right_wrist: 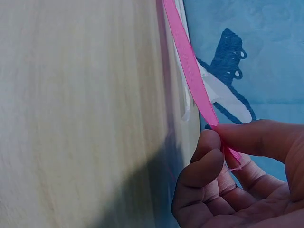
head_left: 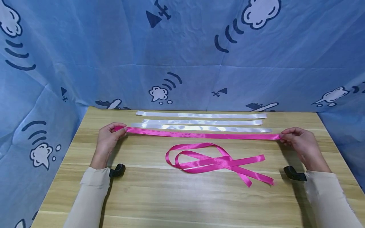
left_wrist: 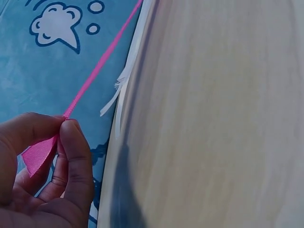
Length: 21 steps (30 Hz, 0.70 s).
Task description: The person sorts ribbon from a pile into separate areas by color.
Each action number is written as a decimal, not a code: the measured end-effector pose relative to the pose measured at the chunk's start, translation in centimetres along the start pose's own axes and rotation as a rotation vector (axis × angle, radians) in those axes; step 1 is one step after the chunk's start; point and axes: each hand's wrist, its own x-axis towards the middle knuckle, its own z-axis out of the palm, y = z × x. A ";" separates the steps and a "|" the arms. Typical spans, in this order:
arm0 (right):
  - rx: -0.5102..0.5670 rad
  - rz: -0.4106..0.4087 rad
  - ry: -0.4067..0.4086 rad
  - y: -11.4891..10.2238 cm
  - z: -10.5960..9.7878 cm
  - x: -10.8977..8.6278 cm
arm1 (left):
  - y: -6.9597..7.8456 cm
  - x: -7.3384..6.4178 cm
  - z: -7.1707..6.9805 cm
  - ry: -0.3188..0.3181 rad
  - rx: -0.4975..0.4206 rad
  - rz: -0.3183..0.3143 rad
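A pink satin ribbon (head_left: pixel 199 135) is stretched nearly straight between both hands, raised over the table. At its left end, my left hand (head_left: pixel 109 137) pinches it between thumb and forefinger. A short pink tail (left_wrist: pixel 39 156) sticks out past those fingertips in the left wrist view. My right hand (head_left: pixel 300 144) pinches the other end, and a frayed tip (right_wrist: pixel 234 159) pokes out below the thumb in the right wrist view. Just behind the stretched ribbon lie white ribbons (head_left: pixel 202 122), side by side. More pink ribbon (head_left: pixel 219 163) lies looped and crossed on the table in front.
The wooden table (head_left: pixel 176 202) ends at a blue patterned cloth (head_left: pixel 182 57) that hangs behind it and along the sides. A black wrist mount (head_left: pixel 117 170) juts inward from the left sleeve, and a matching mount (head_left: pixel 295 174) from the right.
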 end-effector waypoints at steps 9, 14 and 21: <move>-0.056 0.021 0.026 0.4 0.7 0.2 | -0.4 0.4 0.5 -0.006 0.120 -0.012; -0.067 0.030 0.029 0.4 0.8 0.3 | -0.7 0.4 0.6 -0.005 0.166 -0.017; -0.068 0.030 0.034 0.5 0.7 0.1 | -0.5 0.2 0.3 -0.005 0.260 -0.025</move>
